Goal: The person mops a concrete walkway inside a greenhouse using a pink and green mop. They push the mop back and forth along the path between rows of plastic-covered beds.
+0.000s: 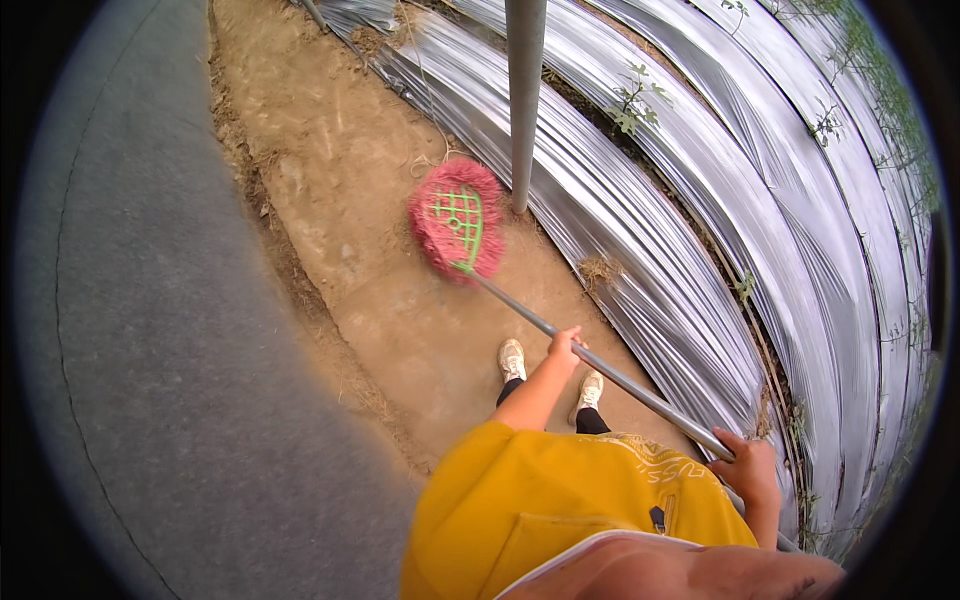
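Over the dirt strip [370, 275], a red mop head [455, 215] blurs just left of the metal post [525, 110]; left hand [567, 345] curled round the pole [630, 385], right hand [750, 467] clasping farther back: that wide, snug grip should steer it clear.

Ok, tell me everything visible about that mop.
The mop has a shaggy red, fibrous-looking head, blurred, on a green gridded frame. Its long grey pole looks metallic and slants toward the lower right. The left hand grips it partway along, the right hand farther back. The head is over soil near an upright post; contact is unclear.
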Demonstrator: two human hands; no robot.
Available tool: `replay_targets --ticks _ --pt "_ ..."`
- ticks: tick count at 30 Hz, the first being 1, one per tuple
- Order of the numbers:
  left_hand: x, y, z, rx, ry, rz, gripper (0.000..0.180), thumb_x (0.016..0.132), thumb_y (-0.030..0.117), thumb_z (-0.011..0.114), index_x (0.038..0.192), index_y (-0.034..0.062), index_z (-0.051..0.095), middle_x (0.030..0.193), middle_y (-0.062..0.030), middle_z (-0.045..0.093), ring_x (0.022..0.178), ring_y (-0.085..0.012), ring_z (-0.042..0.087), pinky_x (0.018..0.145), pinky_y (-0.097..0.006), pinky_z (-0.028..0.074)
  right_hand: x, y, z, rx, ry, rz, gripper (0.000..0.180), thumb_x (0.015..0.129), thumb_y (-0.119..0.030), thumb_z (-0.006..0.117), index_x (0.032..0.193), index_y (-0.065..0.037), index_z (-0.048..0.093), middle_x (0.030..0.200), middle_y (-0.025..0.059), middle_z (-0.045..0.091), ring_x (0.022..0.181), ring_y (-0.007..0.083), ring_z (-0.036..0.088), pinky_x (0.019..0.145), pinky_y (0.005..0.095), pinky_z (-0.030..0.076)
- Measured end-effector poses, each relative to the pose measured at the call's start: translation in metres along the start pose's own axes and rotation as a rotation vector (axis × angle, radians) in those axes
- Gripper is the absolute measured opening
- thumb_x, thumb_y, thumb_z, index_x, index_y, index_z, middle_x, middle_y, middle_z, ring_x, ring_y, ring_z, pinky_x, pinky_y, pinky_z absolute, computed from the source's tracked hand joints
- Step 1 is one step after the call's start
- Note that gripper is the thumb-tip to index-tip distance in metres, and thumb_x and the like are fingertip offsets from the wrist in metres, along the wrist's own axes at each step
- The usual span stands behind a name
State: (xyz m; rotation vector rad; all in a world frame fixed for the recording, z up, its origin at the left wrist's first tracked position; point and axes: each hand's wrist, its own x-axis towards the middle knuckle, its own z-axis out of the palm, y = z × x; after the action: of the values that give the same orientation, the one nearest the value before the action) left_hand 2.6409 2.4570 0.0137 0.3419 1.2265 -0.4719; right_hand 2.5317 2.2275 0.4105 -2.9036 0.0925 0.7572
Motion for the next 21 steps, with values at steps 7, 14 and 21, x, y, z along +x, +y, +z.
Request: replay_targets --ticks 7,14,21 --pt "-0.048 0.02 0.047 -0.092 -0.113 0.009 0.021 0.077 0.006 0.057 0.065 0.0077 0.04 0.052 -0.0036 0.038 0.043 -0.0164 0.036 0.043 -0.029 0.035 -0.013 -0.003 -0.027 0.046 0.146 -0.028 0.052 0.051 -0.015 0.075 0.102 -0.013 0.062 0.071 0.0105 0.063 0.058 0.0261 0.058 0.056 0.0328 0.046" --pt "0.008 0.07 0.053 0.014 -0.018 0.039 0.02 0.075 0.007 0.061 0.066 0.0098 0.043 0.05 -0.0016 0.038 0.04 -0.0152 0.036 0.039 -0.03 0.035 0.045 -0.063 -0.018 -0.023 0.041 0.015 0.053 0.053 -0.025 0.076 0.103 -0.014 0.062 0.067 0.0127 0.061 0.059 0.0283 0.058 0.058 0.0351 0.046" --pt "-0.005 0.179 0.067 -0.057 -0.019 0.233 0.018 0.072 0.002 0.06 0.068 0.0078 0.043 0.054 -0.0014 0.038 0.043 -0.0143 0.036 0.042 -0.029 0.035 0.094 -0.091 -0.014 0.04 0.028 -0.033 0.052 0.057 -0.027 0.074 0.106 -0.017 0.06 0.065 0.0121 0.06 0.059 0.0286 0.057 0.057 0.0354 0.046"
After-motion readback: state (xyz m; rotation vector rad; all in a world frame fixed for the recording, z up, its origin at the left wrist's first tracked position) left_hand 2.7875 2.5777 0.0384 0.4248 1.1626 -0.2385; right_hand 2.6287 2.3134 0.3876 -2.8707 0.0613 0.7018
